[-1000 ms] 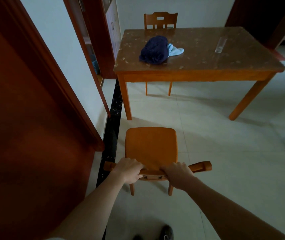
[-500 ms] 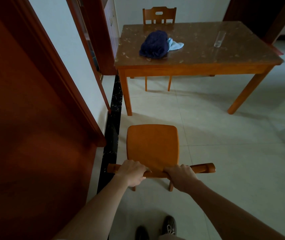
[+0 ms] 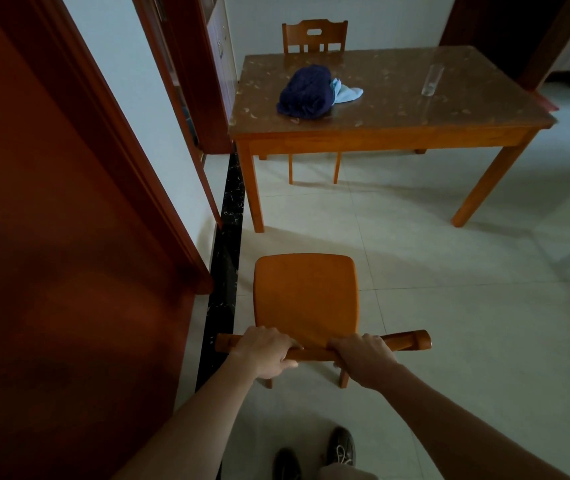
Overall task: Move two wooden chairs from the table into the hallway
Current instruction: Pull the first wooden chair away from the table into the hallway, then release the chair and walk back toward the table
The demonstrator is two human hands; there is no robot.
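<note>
Near chair (image 3: 306, 299) at lower centre under my hands, table (image 3: 484, 109) upper right beyond it, second chair (image 3: 314, 36) behind table at top, door (image 3: 51, 237) filling left, glass (image 3: 432, 79) on table.

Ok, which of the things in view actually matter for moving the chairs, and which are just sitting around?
Part of the job:
- near chair, top rail gripped by left hand and right hand
- far chair, behind the table

Just lying about:
- dark blue bundle on the table
- light blue cloth beside it
- glass
- door on the left
</note>
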